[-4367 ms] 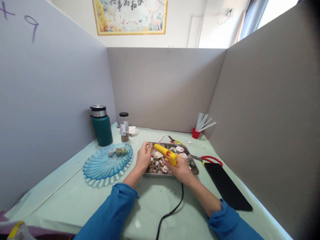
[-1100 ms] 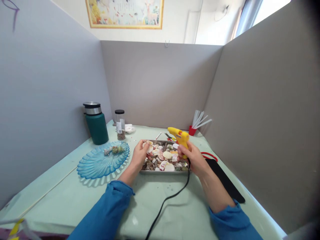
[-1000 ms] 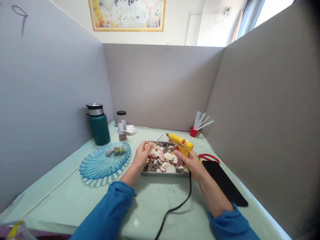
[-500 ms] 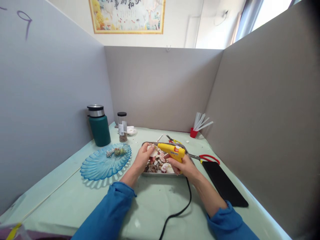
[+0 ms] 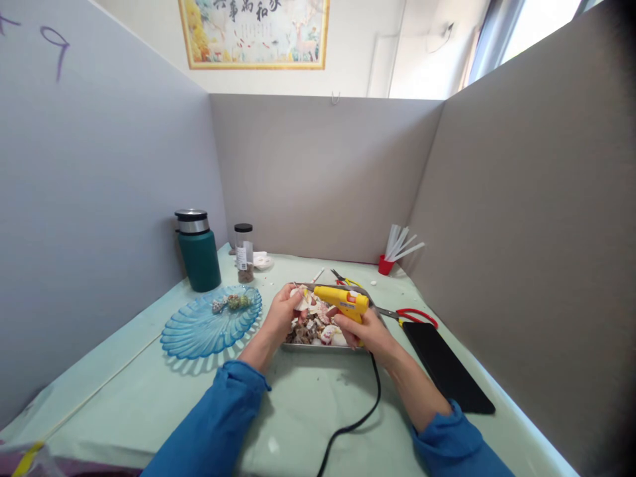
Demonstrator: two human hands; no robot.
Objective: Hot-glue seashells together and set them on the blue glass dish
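Note:
In my right hand (image 5: 366, 329) is a yellow glue gun (image 5: 342, 298), its nozzle pointing left over the metal tray (image 5: 322, 349). A black cord (image 5: 358, 421) runs from it down the table. My left hand (image 5: 283, 314) is closed around a pale seashell (image 5: 299, 299), held at the tray's left side just short of the nozzle; the fingers hide part of it. Mixed seashells (image 5: 315, 326) fill the tray beneath both hands. To the left, a blue scalloped glass plate (image 5: 199, 341) bears a small cluster of shells (image 5: 231, 303).
A green flask (image 5: 199, 258) and a clear jar (image 5: 244, 255) stand at back left. Red-handled scissors (image 5: 417, 315) and a black flat slab (image 5: 447, 368) lie right of the tray. Glue sticks (image 5: 401, 242) stand in a red cup (image 5: 385, 265). Grey partitions (image 5: 322, 172) enclose the table.
My left hand has shifted slightly left with the seashell, widening the gap to the nozzle a little. The glue gun stays nearly in place; the whole view has moved slightly.

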